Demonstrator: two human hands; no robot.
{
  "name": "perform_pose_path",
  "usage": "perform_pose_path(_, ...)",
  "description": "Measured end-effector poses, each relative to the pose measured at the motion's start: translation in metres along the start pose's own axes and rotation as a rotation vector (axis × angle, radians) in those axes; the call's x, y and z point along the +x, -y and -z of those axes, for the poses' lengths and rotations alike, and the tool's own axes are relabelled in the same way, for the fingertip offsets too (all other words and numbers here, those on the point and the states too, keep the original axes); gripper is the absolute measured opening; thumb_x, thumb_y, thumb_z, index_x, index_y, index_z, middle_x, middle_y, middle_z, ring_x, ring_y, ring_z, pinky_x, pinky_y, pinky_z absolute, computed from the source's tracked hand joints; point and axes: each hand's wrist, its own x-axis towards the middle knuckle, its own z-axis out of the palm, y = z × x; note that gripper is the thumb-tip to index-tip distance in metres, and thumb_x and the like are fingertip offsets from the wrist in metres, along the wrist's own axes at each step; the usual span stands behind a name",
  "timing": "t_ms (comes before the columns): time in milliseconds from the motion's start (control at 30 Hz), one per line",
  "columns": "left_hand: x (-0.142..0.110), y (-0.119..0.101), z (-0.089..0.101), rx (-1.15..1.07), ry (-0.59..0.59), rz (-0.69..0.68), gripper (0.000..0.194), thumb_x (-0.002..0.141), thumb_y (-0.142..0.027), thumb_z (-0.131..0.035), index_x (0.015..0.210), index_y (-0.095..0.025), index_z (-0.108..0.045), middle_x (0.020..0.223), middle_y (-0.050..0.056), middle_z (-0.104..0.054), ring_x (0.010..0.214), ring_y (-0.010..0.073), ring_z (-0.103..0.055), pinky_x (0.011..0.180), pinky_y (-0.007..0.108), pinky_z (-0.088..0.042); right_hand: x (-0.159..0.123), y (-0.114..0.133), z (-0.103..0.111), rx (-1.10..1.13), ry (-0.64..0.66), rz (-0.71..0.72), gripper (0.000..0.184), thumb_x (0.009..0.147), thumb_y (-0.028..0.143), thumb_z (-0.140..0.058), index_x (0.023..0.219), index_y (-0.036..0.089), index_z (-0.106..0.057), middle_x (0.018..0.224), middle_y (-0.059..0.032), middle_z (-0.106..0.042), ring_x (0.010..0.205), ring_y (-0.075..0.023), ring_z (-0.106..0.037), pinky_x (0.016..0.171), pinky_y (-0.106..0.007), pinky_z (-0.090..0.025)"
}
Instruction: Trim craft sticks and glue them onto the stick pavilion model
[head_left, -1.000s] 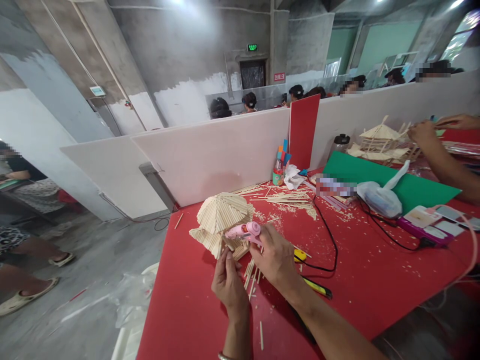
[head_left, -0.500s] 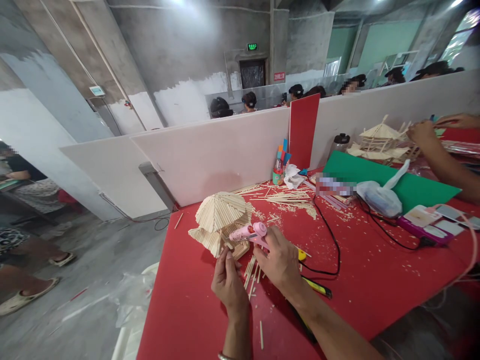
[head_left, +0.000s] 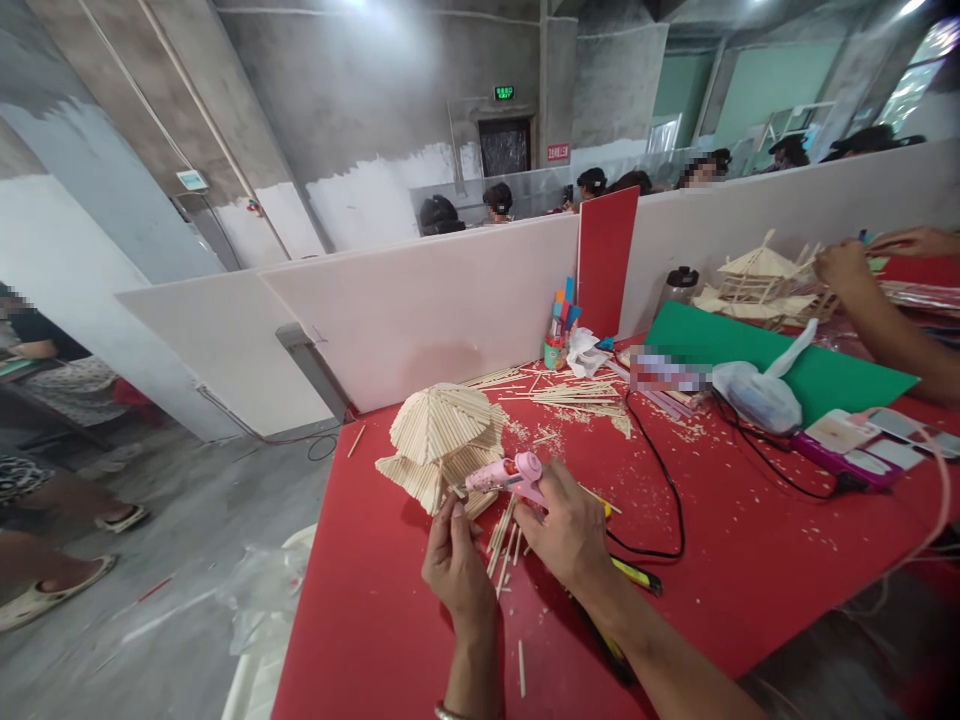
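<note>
Hands, two, bare: left hand (head_left: 457, 575), thumb and fingers pinching a short stick (head_left: 458, 491); right hand (head_left: 566, 525), fingers wrapped round the handle of a pink glue gun (head_left: 506, 472), nozzle aimed left, just beside the stick; contact could not be told. Nearest on the red table (head_left: 367, 630): one single stick (head_left: 522, 668), loose; to the right, a yellow-and-black cutter (head_left: 637, 576), partly behind the right forearm. Next, a spread of loose sticks (head_left: 502, 545), unattached, between the hands and beyond. Just past the left hand, toward the table's left side: one two-tiered stick model (head_left: 440, 422), upright. Upper roof closely laid with sticks on the side in view, judged finished there; lower roof laid at left and right; near side partly masked by gun and fingers, its completeness uncertain. Pinched stick judged not yet fixed. Farther, right of the model: a larger heap of sticks (head_left: 581, 396), unused, with pale scraps about it. Farthest on the table, a small container (head_left: 555, 353) of coloured pieces stood before a white partition (head_left: 450, 300).
</note>
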Motion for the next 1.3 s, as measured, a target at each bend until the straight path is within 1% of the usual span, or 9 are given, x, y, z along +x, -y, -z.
perform_pose_path(67, 0.0, 0.001, 0.0, -0.006, -0.007, 0.004, 0.039, 0.073, -0.043, -0.075, 0.099, -0.014, -0.077, 0.075, 0.003, -0.068, 0.057, 0.0111, -0.05, 0.051, 0.025, -0.041, -0.001, -0.002, 0.002, -0.009, 0.0, -0.002, 0.009, 0.08, 0.021, -0.054, 0.087, 0.021, -0.058, 0.075, -0.0012, -0.058, 0.064, -0.0162, -0.056, 0.058, -0.027, -0.034)
perform_pose_path(200, 0.0, 0.001, 0.0, -0.025, 0.0, 0.007, 0.041, 0.072, -0.044, -0.075, 0.1, -0.014, -0.077, 0.063, 0.0, -0.062, 0.051, 0.0103, -0.046, 0.046, 0.024, -0.037, -0.005, -0.006, 0.003, -0.018, 0.022, 0.007, 0.006, 0.08, 0.022, -0.053, 0.085, 0.021, -0.057, 0.074, -0.0014, -0.057, 0.063, -0.0162, -0.054, 0.057, -0.027, -0.033)
perform_pose_path(400, 0.0, 0.0, 0.0, -0.013, 0.008, 0.01, 0.042, 0.072, -0.044, -0.075, 0.101, -0.014, -0.076, 0.068, 0.002, -0.065, 0.055, 0.0115, -0.05, 0.049, 0.025, -0.041, -0.007, -0.008, 0.005, -0.024, 0.026, 0.013, 0.009, 0.082, 0.022, -0.052, 0.088, 0.02, -0.059, 0.075, -0.0011, -0.057, 0.063, -0.0166, -0.055, 0.058, -0.028, -0.034)
perform_pose_path(500, 0.0, 0.001, 0.0, -0.002, 0.013, 0.0, 0.041, 0.073, -0.044, -0.074, 0.101, -0.014, -0.076, 0.067, 0.001, -0.064, 0.055, 0.0118, -0.05, 0.049, 0.025, -0.04, -0.004, -0.005, 0.005, -0.028, 0.02, 0.007, 0.008, 0.081, 0.022, -0.053, 0.087, 0.02, -0.059, 0.076, -0.0013, -0.058, 0.064, -0.017, -0.056, 0.058, -0.028, -0.035)
perform_pose_path(667, 0.0, 0.002, 0.001, -0.004, 0.016, -0.004, 0.041, 0.074, -0.045, -0.073, 0.101, -0.015, -0.077, 0.073, 0.003, -0.067, 0.056, 0.0112, -0.05, 0.05, 0.025, -0.04, 0.004, 0.003, 0.001, -0.008, -0.003, -0.002, 0.01, 0.081, 0.021, -0.054, 0.089, 0.021, -0.06, 0.077, -0.0011, -0.059, 0.064, -0.0169, -0.056, 0.057, -0.028, -0.033)
perform_pose_path(767, -0.001, 0.002, 0.001, -0.008, 0.015, 0.005, 0.042, 0.074, -0.045, -0.074, 0.103, -0.015, -0.076, 0.07, 0.002, -0.065, 0.055, 0.0104, -0.048, 0.048, 0.024, -0.038, 0.008, 0.006, -0.001, 0.002, 0.0, 0.003, 0.011, 0.083, 0.021, -0.055, 0.091, 0.021, -0.062, 0.078, -0.0016, -0.059, 0.065, -0.0167, -0.056, 0.056, -0.028, -0.032)
perform_pose_path(967, -0.002, -0.001, 0.0, -0.015, 0.034, 0.004, 0.041, 0.075, -0.044, -0.074, 0.104, -0.014, -0.076, 0.058, -0.003, -0.057, 0.051, 0.0097, -0.045, 0.047, 0.023, -0.036, 0.015, 0.011, -0.007, 0.022, 0.023, -0.003, 0.011, 0.083, 0.023, -0.058, 0.093, 0.02, -0.061, 0.081, -0.0022, -0.059, 0.069, -0.0166, -0.056, 0.057, -0.027, -0.034)
perform_pose_path(1133, -0.003, -0.004, 0.0, -0.031, 0.027, 0.019, 0.04, 0.074, -0.043, -0.074, 0.102, -0.014, -0.076, 0.057, -0.003, -0.056, 0.05, 0.0096, -0.044, 0.047, 0.023, -0.035, 0.021, 0.014, -0.011, 0.029, 0.018, 0.009, 0.01, 0.083, 0.022, -0.059, 0.093, 0.02, -0.06, 0.083, -0.0024, -0.06, 0.071, -0.0164, -0.058, 0.057, -0.027, -0.035)
perform_pose_path(1300, -0.004, -0.004, 0.0, -0.04, 0.023, 0.03, 0.04, 0.073, -0.042, -0.075, 0.102, -0.014, -0.076, 0.064, -0.001, -0.061, 0.053, 0.0098, -0.046, 0.048, 0.023, -0.036, 0.023, 0.017, -0.014, 0.028, 0.015, 0.002, 0.014, 0.083, 0.023, -0.062, 0.097, 0.02, -0.061, 0.085, -0.0025, -0.061, 0.073, -0.0166, -0.06, 0.057, -0.027, -0.036)
